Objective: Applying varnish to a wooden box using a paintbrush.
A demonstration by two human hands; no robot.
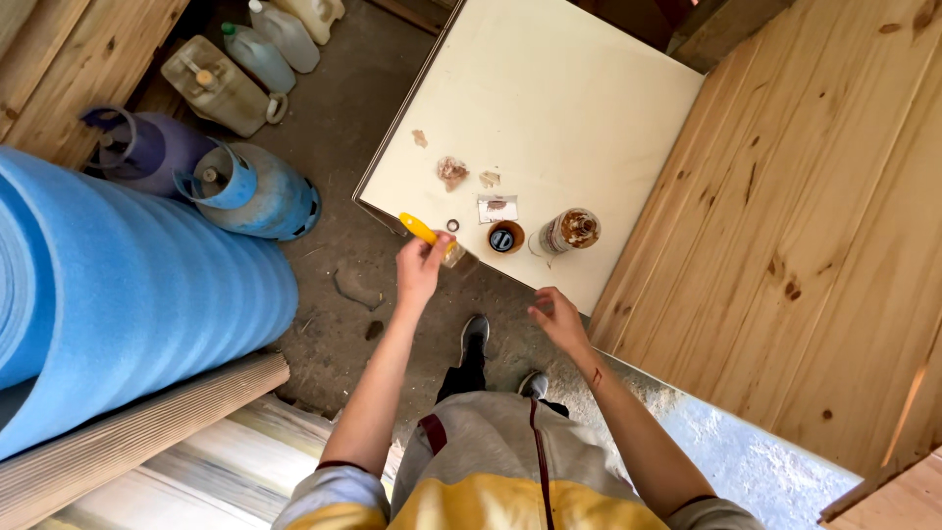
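My left hand (420, 267) holds a tool with a yellow handle (420, 229) at the near left edge of a pale wooden board (549, 98). My right hand (555, 316) hovers with fingers apart just in front of the board's near edge, holding nothing. On the board near the edge stand a rusty glass jar (567, 231) and a round brown lid with a dark centre (504, 238). A small metal ring (452, 226) lies beside the tool. A white scrap of paper (497, 208) and brownish crumpled bits (451, 172) lie a little farther in.
A big blue foam roll (118, 285) fills the left. Two gas cylinders (250, 191) and several plastic canisters (221, 83) stand on the dirt floor at upper left. Wooden plank wall (814, 216) rises on the right. Corrugated cardboard (128, 432) lies lower left.
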